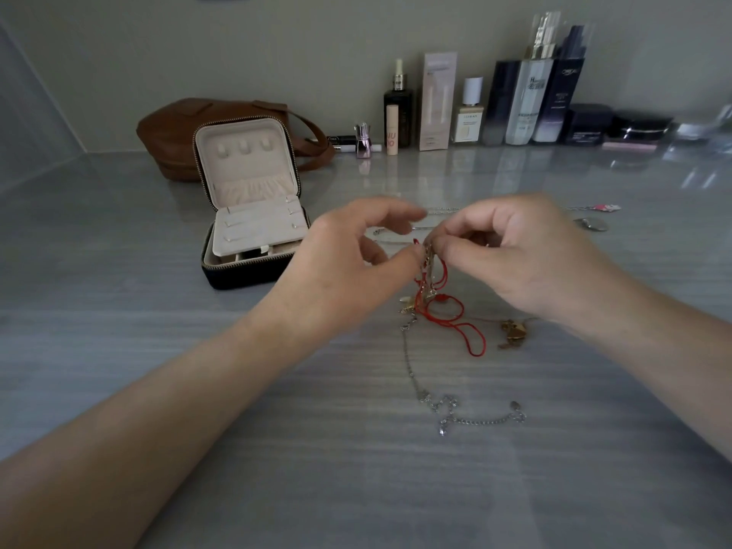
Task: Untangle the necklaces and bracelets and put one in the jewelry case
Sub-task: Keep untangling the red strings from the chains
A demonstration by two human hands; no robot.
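Since the left hand (348,255) and right hand (515,255) both pinch the tangle (429,257) over the desk (158,370), at 3 o'clock from the open case (245,277), tease the red cord (455,322) off the chain (412,374) gently, without tugging.

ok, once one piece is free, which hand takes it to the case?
Left, probably. The open jewelry case sits just left of the left hand; the right hand would have to cross over it. Both hands pinch the tangle now.
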